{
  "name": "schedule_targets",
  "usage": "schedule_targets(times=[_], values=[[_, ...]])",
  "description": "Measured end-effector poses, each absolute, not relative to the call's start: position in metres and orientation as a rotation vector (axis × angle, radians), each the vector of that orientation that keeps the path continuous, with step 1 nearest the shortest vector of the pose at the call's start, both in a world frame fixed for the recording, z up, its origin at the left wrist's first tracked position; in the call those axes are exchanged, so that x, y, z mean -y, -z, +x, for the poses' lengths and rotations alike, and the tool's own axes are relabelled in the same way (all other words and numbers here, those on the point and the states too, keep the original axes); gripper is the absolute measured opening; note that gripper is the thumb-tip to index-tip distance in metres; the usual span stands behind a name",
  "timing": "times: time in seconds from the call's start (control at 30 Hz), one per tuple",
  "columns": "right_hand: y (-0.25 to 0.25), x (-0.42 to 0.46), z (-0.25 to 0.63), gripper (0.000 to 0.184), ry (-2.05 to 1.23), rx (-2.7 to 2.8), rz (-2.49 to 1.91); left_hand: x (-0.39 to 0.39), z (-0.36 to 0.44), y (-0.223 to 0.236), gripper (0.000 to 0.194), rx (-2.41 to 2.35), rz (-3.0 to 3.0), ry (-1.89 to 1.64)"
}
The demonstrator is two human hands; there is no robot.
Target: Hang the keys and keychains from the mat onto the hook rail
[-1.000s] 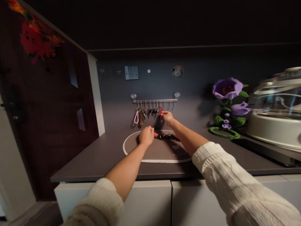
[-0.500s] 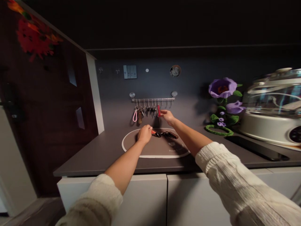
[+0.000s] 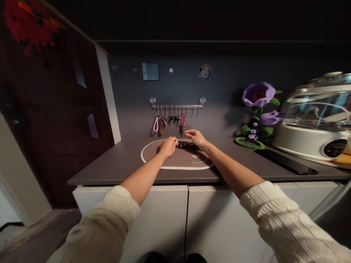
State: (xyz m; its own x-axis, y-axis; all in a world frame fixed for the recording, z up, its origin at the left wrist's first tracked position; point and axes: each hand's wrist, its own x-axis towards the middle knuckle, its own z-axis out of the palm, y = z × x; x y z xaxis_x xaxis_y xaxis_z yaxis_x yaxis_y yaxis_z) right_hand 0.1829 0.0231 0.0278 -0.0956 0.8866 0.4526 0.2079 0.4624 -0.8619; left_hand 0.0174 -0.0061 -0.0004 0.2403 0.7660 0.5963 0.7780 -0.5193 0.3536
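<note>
My left hand (image 3: pixel 168 147) lies on the oval mat (image 3: pixel 149 155) with its fingers curled. An orange bit shows at its fingertips, next to a dark bunch of keys (image 3: pixel 181 145) lying on the mat; what the fingers enclose is mostly hidden. My right hand (image 3: pixel 196 138) is raised just above the mat's back edge, fingers stretched out to the left and holding nothing I can see. Its fingertips are just below a red strap (image 3: pixel 183 119), which hangs from the clear hook rail (image 3: pixel 177 106). Left of it hang several keys, a brown fob (image 3: pixel 161 126) and a pink loop (image 3: pixel 156 125).
Purple artificial flowers (image 3: pixel 259 95) stand right of the mat on the counter (image 3: pixel 109 160). Beside them are a dark phone-like slab (image 3: pixel 286 162) and a large white appliance (image 3: pixel 304 140). A dark door (image 3: pixel 63 128) is at left; a shelf overhangs above.
My right hand has let go of the red strap and dropped below it; the strap now hangs on the rail. My left hand stays beside the keys on the mat. The view has tilted down.
</note>
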Motion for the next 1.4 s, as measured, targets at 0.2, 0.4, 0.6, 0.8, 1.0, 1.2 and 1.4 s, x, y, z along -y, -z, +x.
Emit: schedule_targets(times=[0.2,0.4,0.6,0.8,1.0,1.2,1.4], values=[[-0.014,-0.01,0.198,0.007,-0.387,1.975,-1.129,0.006,0.017,0.001,0.02,1.538,-2.485,1.116],[-0.014,-0.013,0.203,0.015,-0.13,2.163,-1.206,0.004,0.017,0.002,0.02,1.533,-2.484,1.122],[-0.015,-0.014,0.2,0.013,0.106,2.252,-1.31,0.005,0.018,0.0,0.019,1.524,-2.495,1.082],[-0.017,-0.017,0.2,0.01,0.149,2.276,-1.292,0.004,0.017,-0.001,0.018,1.518,-2.476,1.095],[-0.019,-0.02,0.201,0.009,0.136,2.246,-1.269,0.003,0.018,-0.001,0.019,1.51,-2.478,1.068],[-0.024,-0.018,0.2,0.01,0.088,2.201,-1.233,0.004,0.019,-0.002,0.019,1.475,-2.459,1.074],[-0.028,-0.013,0.198,0.009,-0.043,2.133,-1.157,0.008,0.02,-0.005,0.023,1.464,-2.417,1.08]])
